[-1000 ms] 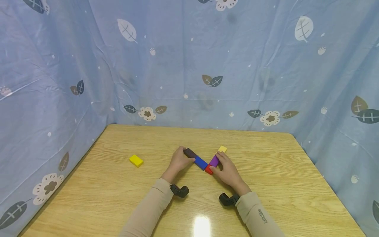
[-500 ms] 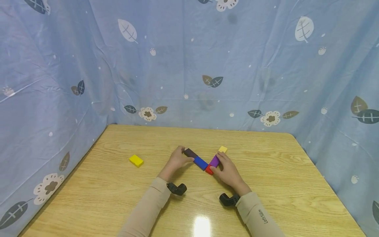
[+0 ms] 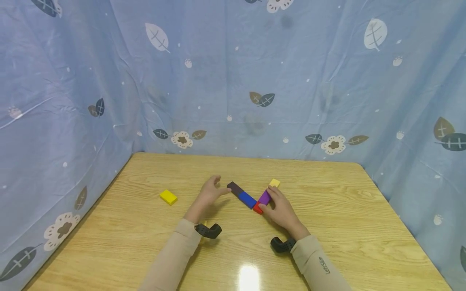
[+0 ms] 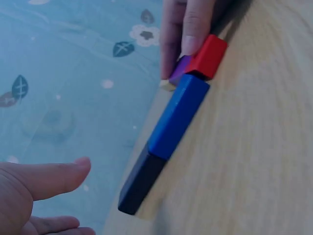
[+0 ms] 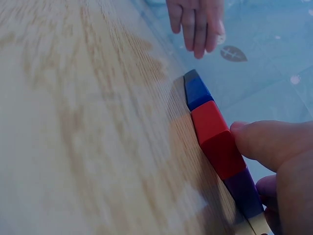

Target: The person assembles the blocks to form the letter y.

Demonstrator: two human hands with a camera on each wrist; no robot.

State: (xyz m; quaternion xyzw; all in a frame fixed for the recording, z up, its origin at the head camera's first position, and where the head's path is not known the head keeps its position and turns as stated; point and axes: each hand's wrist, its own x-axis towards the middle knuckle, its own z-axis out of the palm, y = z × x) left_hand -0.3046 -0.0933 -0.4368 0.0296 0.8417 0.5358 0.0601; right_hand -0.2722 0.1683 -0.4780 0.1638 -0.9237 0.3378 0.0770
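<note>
Rectangular blocks form a V on the table: a black block (image 3: 234,188) and a blue block (image 3: 247,199) make the left arm. A red block (image 3: 258,207) lies at the point, with a purple block (image 3: 264,197) and a pale yellow block (image 3: 274,183) along the right arm. My left hand (image 3: 210,191) is off the blocks, thumb and fingers spread apart left of the black block. My right hand (image 3: 280,208) holds the right arm: the thumb touches the red block, and the fingers bend over the purple block, partly hiding it.
A bright yellow block (image 3: 168,197) lies alone on the left of the wooden table (image 3: 327,218). Something yellowish (image 3: 202,241) shows partly beneath the left wrist's black camera mount (image 3: 209,231). A patterned blue curtain (image 3: 225,72) hangs behind the table.
My left hand has let go of the black and blue blocks and moved left, its fingers spreading. The right hand stays in place, and the V of blocks looks unchanged.
</note>
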